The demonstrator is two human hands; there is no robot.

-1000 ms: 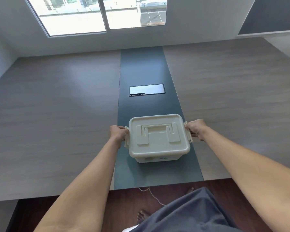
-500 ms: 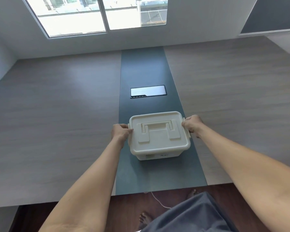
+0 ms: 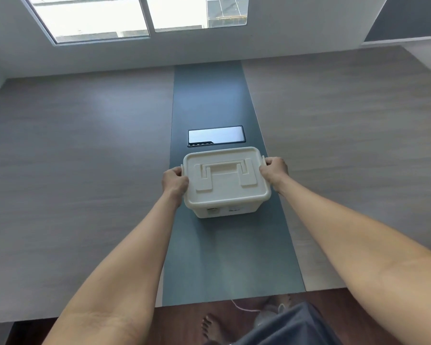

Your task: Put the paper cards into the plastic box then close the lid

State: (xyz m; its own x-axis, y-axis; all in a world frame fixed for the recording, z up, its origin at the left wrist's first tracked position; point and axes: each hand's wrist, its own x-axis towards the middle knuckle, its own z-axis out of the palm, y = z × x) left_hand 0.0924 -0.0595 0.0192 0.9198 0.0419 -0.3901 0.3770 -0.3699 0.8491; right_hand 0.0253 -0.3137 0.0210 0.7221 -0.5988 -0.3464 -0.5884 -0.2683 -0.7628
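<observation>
We have the plastic box standing on the dark centre strip of the bench, squarely in front of us and just near of the glossy black panel set into that strip. Its lid lies flat on top with the handle folded down.

Our left hand wraps the left end of the box and our right hand the right end. Each grip is curled tight around a side latch, with fingers over the lid's edge. We judge this two-sided hold is meant to press both latches home evenly, or to steady the box while it sits; which of the two we cannot tell.

No paper cards show anywhere on the bench, so we take them to be inside, though the opaque walls hide the contents.

Two small stickers sit on the near wall of the box. Their writing is too small to read, and no brand can be made out.
</observation>
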